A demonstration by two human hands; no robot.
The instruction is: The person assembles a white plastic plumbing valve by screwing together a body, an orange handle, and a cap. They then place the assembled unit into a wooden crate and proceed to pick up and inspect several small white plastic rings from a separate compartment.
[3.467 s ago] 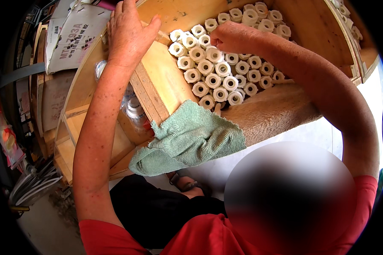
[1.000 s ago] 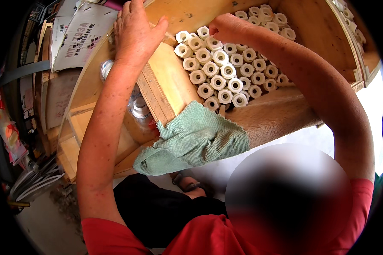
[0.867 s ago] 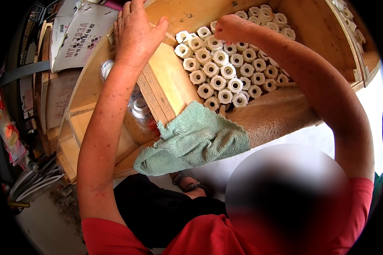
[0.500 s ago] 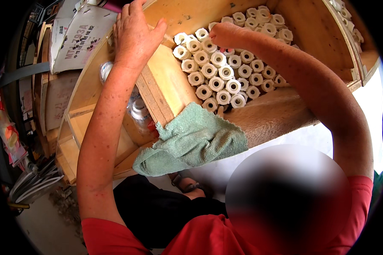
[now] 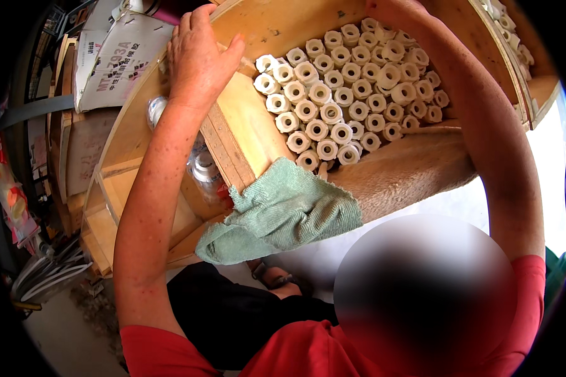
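With its thumb spread away from the fingers, my left hand (image 5: 202, 63) lies open near the far end of a wooden divider (image 5: 233, 147). My right hand (image 5: 396, 11) is at the top edge of the view, over the far side of the wooden box (image 5: 280, 26); its fingers are mostly cut off, so what they hold cannot be seen. Between my arms, many white plastic threaded fittings (image 5: 331, 113) stand in packed rows, their round openings facing up. A few fittings on the right lie higher than the others.
A green towel (image 5: 283, 204) drapes over the box's near edge, beside a brown plush cloth (image 5: 409, 169). Left of the divider lies a clear plastic-wrapped item (image 5: 204, 166). Cardboard (image 5: 122, 60) leans at far left, with grey tubes (image 5: 53, 270) below. More white fittings (image 5: 512, 34) sit far right.
My right hand has moved up and away from the fittings to the top edge, uncovering the far rows. My left hand stays in place.
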